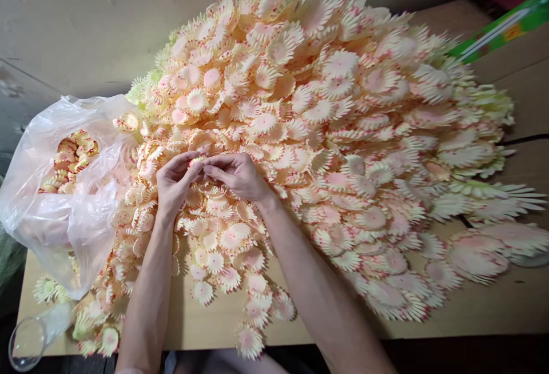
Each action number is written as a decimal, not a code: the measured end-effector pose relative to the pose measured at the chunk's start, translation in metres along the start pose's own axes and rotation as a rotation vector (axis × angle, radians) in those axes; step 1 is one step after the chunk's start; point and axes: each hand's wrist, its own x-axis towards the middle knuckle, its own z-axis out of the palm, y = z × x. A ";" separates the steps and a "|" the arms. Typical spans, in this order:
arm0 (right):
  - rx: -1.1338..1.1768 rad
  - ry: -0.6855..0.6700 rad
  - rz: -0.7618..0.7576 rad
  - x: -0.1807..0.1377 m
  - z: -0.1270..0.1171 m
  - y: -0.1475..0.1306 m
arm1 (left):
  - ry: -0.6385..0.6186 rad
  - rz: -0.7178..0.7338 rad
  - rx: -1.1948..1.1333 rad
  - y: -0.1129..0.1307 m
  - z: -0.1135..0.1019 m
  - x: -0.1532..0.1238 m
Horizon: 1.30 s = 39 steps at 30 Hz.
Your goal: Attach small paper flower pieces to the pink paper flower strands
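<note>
A huge heap of cream and pink fabric flower petal discs (326, 122) covers most of the wooden table (493, 305). My left hand (174, 182) and my right hand (238, 174) meet over the heap's near left part. Both pinch one small petal disc (198, 160) between their fingertips. The fingers of both hands are curled and pressed together on it.
A clear plastic bag (64, 202) with more petal discs lies at the left edge of the table. A clear plastic cup (26, 342) sits at the near left corner. A green box (501, 28) rests at the far right. A wall rises behind.
</note>
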 end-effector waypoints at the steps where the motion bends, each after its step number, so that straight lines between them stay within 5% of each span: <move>1: 0.001 0.000 -0.002 0.000 0.000 0.000 | -0.003 0.003 -0.001 0.000 0.000 0.000; 39: 0.021 0.014 0.012 0.001 0.001 0.002 | 0.008 0.001 0.010 0.002 0.002 0.000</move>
